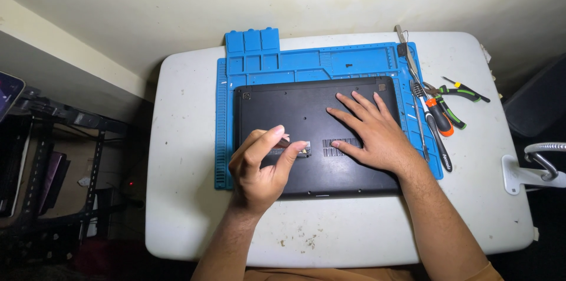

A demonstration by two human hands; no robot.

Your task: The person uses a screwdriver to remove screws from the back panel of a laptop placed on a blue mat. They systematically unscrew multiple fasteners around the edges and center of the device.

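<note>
Nearest, the left hand (259, 169) hovers over the near-left part of the laptop (318, 139), which lies underside up on the blue mat (283, 60); its fingers (282, 154) pinch a small metal tool, likely tweezers (295, 146), near the vent slots. A loose pinch could drop whatever tiny part the tip carries into the vent. Further right, the right hand (371, 130) lies flat with spread fingers, steadying the case; if it lifts, the laptop may slide. Beyond, screwdrivers (436, 125) and pliers (460, 95) crowd the desk (188, 139) edge and could roll off.
</note>
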